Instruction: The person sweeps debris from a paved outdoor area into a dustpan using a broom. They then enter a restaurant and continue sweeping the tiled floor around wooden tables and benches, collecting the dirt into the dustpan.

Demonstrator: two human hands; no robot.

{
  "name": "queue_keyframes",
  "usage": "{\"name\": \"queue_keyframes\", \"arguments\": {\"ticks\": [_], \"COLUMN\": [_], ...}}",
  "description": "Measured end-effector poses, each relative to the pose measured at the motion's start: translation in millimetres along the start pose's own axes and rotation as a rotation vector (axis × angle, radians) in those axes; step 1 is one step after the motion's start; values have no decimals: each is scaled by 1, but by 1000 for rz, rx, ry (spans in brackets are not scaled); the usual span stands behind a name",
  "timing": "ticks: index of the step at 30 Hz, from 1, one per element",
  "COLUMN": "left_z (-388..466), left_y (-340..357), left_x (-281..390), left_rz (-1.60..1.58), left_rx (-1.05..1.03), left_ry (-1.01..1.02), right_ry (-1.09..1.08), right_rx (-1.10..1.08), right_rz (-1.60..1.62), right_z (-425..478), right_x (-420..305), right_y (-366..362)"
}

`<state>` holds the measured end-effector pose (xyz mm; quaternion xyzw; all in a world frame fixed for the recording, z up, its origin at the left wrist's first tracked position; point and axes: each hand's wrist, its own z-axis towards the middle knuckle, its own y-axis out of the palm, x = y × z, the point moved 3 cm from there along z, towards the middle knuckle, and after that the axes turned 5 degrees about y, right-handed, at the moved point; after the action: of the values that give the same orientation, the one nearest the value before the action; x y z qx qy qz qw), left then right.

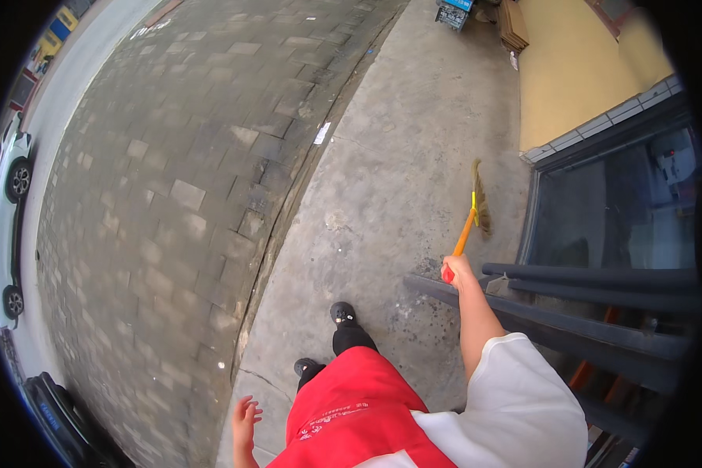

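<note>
My right hand (457, 271) is closed around the end of a broom's orange handle (463, 235), which has a red tip. From there the broom slants away from me to a yellow collar (474, 202) and worn bristles (483, 210). The bristles are over the concrete walkway (386, 175), near the base of the building; whether they touch it I cannot tell. Low on the left, my left hand (247, 410) hangs beside my red apron (351, 409), its fingers apart and nothing in it.
Dark metal rails (585, 327) and a glass door (608, 199) border my right side. Beyond, flattened cardboard (512, 26) leans on a yellow wall (567, 64). A white paper scrap (322, 133) lies near the stone paving (169, 234). White car (11, 222) at far left.
</note>
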<state>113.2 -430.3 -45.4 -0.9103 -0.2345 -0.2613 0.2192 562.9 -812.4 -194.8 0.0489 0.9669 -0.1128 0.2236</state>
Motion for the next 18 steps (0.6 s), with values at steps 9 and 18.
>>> {"name": "queue_keyframes", "arguments": {"ticks": [9,18], "left_z": [-45,-75], "left_y": [-12,-3], "left_x": [-57,-84], "left_rz": [-58,-241], "left_rx": [151,280], "left_ry": [-198,-126], "right_ry": [466,-564], "right_rx": [-705,-595], "right_rz": [253,-978], "right_z": [-49,-134], "right_x": [49,-9], "right_y": [194,291]}}
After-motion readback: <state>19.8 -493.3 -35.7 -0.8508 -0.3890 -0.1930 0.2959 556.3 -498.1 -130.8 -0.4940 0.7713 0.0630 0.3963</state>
